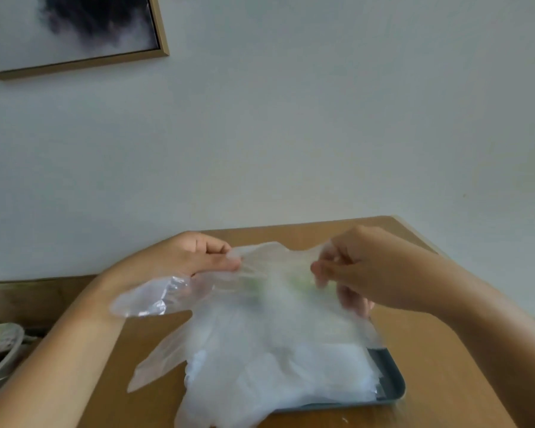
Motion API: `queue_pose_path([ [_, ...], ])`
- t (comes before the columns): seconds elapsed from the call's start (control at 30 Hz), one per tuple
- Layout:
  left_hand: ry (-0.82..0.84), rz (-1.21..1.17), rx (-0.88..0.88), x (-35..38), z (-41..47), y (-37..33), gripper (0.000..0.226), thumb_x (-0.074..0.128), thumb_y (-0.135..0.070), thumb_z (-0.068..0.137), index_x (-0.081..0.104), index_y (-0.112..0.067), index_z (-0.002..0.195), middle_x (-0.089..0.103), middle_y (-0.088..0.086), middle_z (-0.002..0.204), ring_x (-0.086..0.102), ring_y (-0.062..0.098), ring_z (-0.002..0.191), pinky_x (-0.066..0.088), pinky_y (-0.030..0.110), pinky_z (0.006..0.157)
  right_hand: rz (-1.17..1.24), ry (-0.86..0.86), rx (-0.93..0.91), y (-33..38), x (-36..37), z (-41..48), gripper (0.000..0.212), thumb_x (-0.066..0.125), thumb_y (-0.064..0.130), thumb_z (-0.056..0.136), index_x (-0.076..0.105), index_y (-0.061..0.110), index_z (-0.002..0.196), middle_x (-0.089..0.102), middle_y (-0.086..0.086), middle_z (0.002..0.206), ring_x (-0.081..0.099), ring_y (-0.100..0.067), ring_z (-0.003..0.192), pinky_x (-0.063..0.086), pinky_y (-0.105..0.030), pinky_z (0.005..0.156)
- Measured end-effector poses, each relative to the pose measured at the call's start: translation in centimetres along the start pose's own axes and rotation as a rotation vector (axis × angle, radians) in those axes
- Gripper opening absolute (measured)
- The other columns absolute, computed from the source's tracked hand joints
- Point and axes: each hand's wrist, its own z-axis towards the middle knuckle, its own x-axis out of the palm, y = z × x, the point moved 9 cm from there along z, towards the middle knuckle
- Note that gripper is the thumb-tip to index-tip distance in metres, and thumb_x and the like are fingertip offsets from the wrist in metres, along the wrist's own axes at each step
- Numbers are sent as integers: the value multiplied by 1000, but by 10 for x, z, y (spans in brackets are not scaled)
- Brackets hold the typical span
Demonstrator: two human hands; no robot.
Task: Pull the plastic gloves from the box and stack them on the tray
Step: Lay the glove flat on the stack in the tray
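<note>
- White wall [291, 134] with a framed picture [74, 32] at its upper left fills the background. Below it a wooden bench [430, 350] meets the wall.
- A dark tray [393, 384] sits toward the bench's near right and is mostly buried under a heap of clear gloves [275, 375]. Some of them spill past the tray's left edge.
- One held glove [275, 273] is stretched sideways above the tray's far edge, its long axis running hand to hand. The heap lies straight below it and nearer the person, so lowering it looks like the next move.
- Left hand [183, 257] and right hand [368, 267] are equally near, each with curled fingers [325, 268] pinching one end of the film.
- The box is not plainly visible; only a greenish blur [300, 281] shows through the glove.
</note>
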Motion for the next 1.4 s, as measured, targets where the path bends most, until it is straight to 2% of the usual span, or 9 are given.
queue_pose_path([
  [0.13, 108, 172, -141, 20, 20, 43, 56, 80, -71, 45, 74, -27, 78, 70, -1, 76, 61, 12, 68, 47, 25, 63, -117, 225, 80, -26, 33, 19, 24, 52, 26, 96, 64, 11, 83, 71, 1, 67, 66, -10, 59, 55, -21, 69],
  [0.3, 132, 353, -223, 43, 44, 81, 13, 70, -24, 87, 71, -12, 89, 65, -5, 73, 55, 2, 58, 44, 15, 59, -182, 378, 225, -74, 68, 45, 17, 52, 17, 92, 62, 9, 81, 68, -5, 73, 60, -12, 55, 51, -20, 64],
  [0.4, 116, 490, -236, 46, 55, 92, 10, 72, -27, 85, 70, -17, 87, 65, -8, 72, 54, -1, 55, 44, 14, 59, -221, 444, 294, -101, 84, 52, 21, 52, 18, 91, 60, 11, 73, 70, -9, 76, 60, -15, 58, 50, -20, 64],
  [0.63, -1, 649, -302, 29, 52, 105, 10, 74, -25, 82, 65, -21, 85, 62, -8, 76, 55, 5, 62, 42, 16, 54, -338, 411, 292, -122, 83, 63, 23, 51, 29, 92, 59, 12, 79, 56, 9, 44, 47, -8, 50, 37, -14, 51],
  [0.8, -436, 708, 66, 31, 35, 48, 15, 65, -26, 86, 57, -31, 98, 55, -15, 98, 58, 6, 94, 46, 28, 80, -367, 454, 263, -123, 91, 65, 27, 49, 31, 93, 63, 12, 81, 61, 4, 66, 50, -3, 45, 34, -6, 44],
  [0.93, -141, 594, 310, 103, 13, 8, 7, 61, -28, 87, 64, -32, 92, 61, -18, 89, 58, -5, 85, 44, 17, 75, -401, 462, 255, -125, 94, 66, 27, 50, 34, 94, 64, 14, 83, 65, 1, 75, 50, 1, 40, 36, -7, 48],
  [1.03, -7, 671, 269, 135, 13, 19, 29, 56, -29, 95, 60, -27, 124, 58, -16, 121, 49, -17, 100, 24, -7, 77, -381, 439, 260, -127, 93, 67, 29, 55, 33, 91, 61, 15, 69, 66, 1, 73, 52, -3, 46, 40, -16, 59],
  [1.13, 63, 674, 182, 149, 26, 46, 55, 55, -46, 92, 39, -35, 144, 39, -21, 143, 33, -11, 120, 7, -11, 84, -356, 411, 241, -126, 93, 68, 28, 59, 30, 88, 55, 15, 64, 63, 3, 63, 52, -2, 43, 41, -21, 63],
  [1.4, 57, 754, 73, 138, 39, 81, 108, 57, -71, 75, -16, -39, 148, -24, -19, 153, -24, 0, 140, -11, 28, 117, -356, 392, 268, -129, 91, 70, 29, 63, 34, 86, 55, 14, 66, 64, 3, 62, 51, 1, 37, 43, -23, 67],
])
